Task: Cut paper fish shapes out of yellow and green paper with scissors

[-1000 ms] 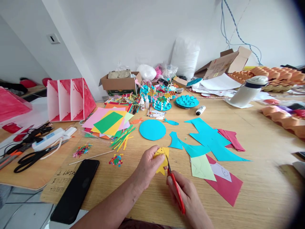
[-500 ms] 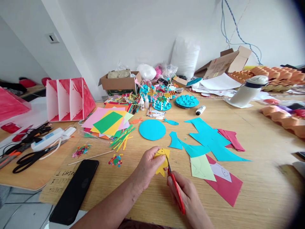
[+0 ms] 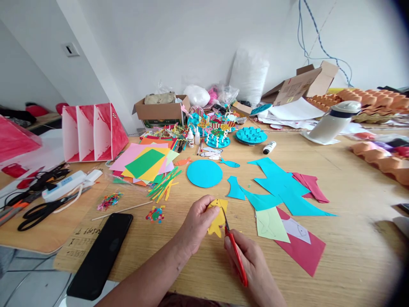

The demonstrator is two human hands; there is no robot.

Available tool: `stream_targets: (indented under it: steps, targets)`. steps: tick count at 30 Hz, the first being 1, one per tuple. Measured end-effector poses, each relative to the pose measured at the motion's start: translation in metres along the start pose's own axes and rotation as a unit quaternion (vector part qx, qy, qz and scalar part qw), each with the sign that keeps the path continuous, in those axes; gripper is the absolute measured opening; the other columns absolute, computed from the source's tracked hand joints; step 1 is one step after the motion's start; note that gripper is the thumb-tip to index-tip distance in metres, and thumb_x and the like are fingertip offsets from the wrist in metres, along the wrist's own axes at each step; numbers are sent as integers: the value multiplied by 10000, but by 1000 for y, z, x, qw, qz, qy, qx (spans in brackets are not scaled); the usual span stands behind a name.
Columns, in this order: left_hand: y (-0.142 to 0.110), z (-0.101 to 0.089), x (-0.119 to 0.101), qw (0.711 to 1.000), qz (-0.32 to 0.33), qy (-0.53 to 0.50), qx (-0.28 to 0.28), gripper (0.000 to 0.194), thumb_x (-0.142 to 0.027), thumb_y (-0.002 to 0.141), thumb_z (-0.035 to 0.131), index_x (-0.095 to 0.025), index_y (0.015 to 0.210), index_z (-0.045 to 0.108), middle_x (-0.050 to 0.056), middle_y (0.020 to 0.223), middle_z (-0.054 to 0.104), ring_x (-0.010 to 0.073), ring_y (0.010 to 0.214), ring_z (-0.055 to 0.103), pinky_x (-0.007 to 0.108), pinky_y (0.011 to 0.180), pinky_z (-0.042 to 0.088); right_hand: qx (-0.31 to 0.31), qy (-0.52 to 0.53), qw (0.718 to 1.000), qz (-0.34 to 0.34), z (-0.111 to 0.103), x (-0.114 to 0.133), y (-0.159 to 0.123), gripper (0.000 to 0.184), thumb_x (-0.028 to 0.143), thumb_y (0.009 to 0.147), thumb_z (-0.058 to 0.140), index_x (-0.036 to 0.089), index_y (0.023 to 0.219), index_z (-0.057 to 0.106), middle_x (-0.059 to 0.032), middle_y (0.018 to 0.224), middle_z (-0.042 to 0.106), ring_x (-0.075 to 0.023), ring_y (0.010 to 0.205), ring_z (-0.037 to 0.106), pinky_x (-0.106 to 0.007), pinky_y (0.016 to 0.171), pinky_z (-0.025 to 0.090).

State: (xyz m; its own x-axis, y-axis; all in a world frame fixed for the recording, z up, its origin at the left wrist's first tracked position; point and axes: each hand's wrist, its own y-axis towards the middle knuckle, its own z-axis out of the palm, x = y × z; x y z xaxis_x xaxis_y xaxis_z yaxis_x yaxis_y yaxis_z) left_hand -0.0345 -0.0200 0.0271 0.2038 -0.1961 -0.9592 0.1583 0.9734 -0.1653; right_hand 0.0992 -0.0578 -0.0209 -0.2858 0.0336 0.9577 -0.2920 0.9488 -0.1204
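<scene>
Between the thumb and fingers of my left hand point(image 3: 200, 216) is a piece of yellow paper point(image 3: 217, 221) with a fish drawn on it, its tail end partly cut out. My right hand point(image 3: 251, 260) grips red-handled scissors point(image 3: 236, 256), whose blades meet the right edge of the yellow paper. Beyond my hands lies a blue paper circle point(image 3: 204, 173), with a small blue paper fish point(image 3: 230, 163) and an orange paper fish point(image 3: 182, 162) near it. To the right are blue paper offcuts point(image 3: 281, 183) and a pale green sheet point(image 3: 271, 226) bearing a pencil outline.
A black phone point(image 3: 100, 256) lies at the lower left, with black scissors point(image 3: 41, 213) and a power strip point(image 3: 64, 185) beyond. Coloured paper point(image 3: 145, 164) is stacked behind. Finished-looking blue crafts point(image 3: 251, 135), glue bottles point(image 3: 191, 138) and a cardboard box point(image 3: 162, 111) stand farther back.
The scissor blades have shifted very slightly along the yellow paper's edge. A small yellow scrap now shows on the table just right of the scissors. Both hands stay nearly in place.
</scene>
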Motion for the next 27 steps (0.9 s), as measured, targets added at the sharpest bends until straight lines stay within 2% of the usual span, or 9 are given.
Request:
stream_targets:
  steps: [5, 11, 27]
  targets:
    - [0, -1, 0, 999, 16, 37, 5, 129, -237, 764, 475, -172, 665, 422, -57, 587, 368, 75, 534, 325, 191, 494, 289, 1, 0, 1000, 3, 1, 1, -1, 357, 439, 877, 378, 214, 601, 354, 57, 544, 397, -107, 505, 369, -226, 475, 283]
    - [0, -3, 3, 997, 23, 63, 22, 111, -233, 780, 452, -168, 691, 433, -51, 608, 368, 83, 561, 315, 211, 521, 284, 0, -1, 1000, 6, 0, 1, -2, 362, 441, 882, 363, 212, 601, 360, 54, 534, 415, -108, 503, 385, -223, 466, 285]
    - [0, -2, 1, 998, 6, 59, 24, 98, -227, 765, 456, -169, 689, 433, -48, 613, 377, 86, 566, 324, 214, 523, 275, -3, -16, 1000, -8, -3, -1, -2, 377, 461, 879, 362, 212, 597, 333, 60, 560, 348, -104, 522, 319, -223, 472, 265]
